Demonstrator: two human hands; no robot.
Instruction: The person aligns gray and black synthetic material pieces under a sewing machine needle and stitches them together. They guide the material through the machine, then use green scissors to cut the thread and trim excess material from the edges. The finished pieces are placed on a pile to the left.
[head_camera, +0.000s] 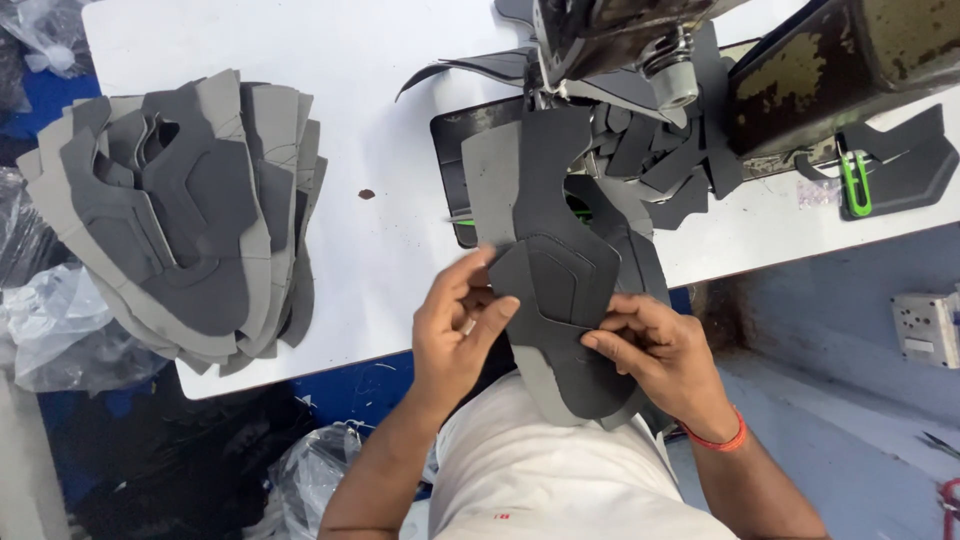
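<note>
Beside the stacked grey pieces (185, 215), both hands, left hand (458, 325) and right hand (655, 355), gripping a grey shoe panel (560, 290) below the sewing machine (640, 40).

We wear a white shirt (560, 480) with a tiny red mark near its six o'clock hem. Both forearms are bare, no sleeves reaching them. An orange-red band (722, 440) circles the wrist of our right hand (660, 350); our left hand (455, 325) wears nothing.
</note>
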